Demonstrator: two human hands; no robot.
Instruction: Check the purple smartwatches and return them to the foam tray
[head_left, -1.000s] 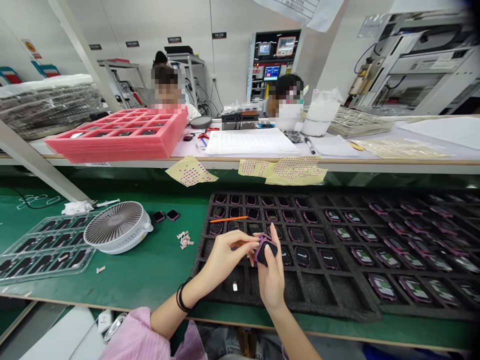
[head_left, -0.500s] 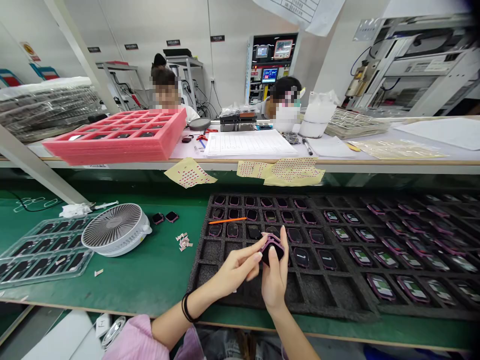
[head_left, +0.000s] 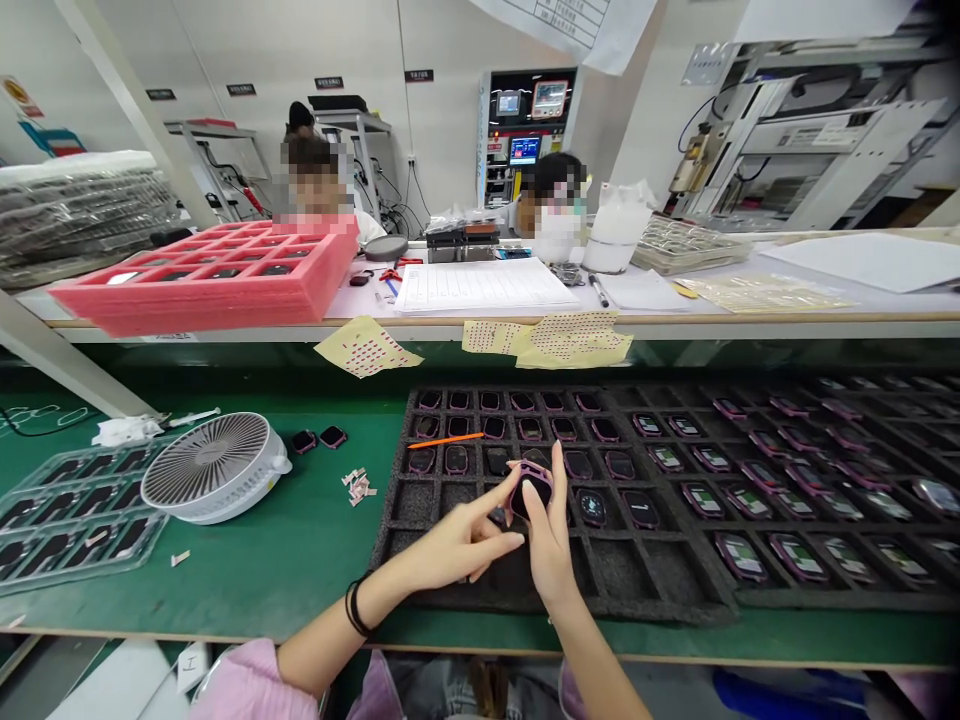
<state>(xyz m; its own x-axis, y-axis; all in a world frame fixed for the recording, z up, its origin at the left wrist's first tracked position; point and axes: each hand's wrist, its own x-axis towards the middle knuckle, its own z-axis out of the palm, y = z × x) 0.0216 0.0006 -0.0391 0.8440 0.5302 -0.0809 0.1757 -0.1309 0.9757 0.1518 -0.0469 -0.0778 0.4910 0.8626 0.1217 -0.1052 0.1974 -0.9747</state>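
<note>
My right hand [head_left: 551, 540] holds a smartwatch [head_left: 531, 492] with a purple case above the foam tray, its thumb across the dark screen. The watch is tilted and its far side is partly hidden by fingers. From the left, my left hand [head_left: 457, 545] reaches in with its index finger stretched to the watch's edge; its thumb is held apart and grips nothing. Below both hands, the dark grey foam tray [head_left: 626, 555] has more purple watches in its pockets. One of them, a watch [head_left: 592, 507] just right of my hand, has a lit dial.
An orange stick [head_left: 446, 440] lies across the tray. To the left are a white fan [head_left: 214, 470], two loose watches, small white-pink pieces [head_left: 358, 487] and a clear plastic tray [head_left: 75, 510]. A pink foam tray [head_left: 202, 295] sits on the shelf. People sit beyond it.
My left thumb has come off the watch and now points away below it. A watch in the tray beside my right hand now shows a dial. The view has shifted slightly.
</note>
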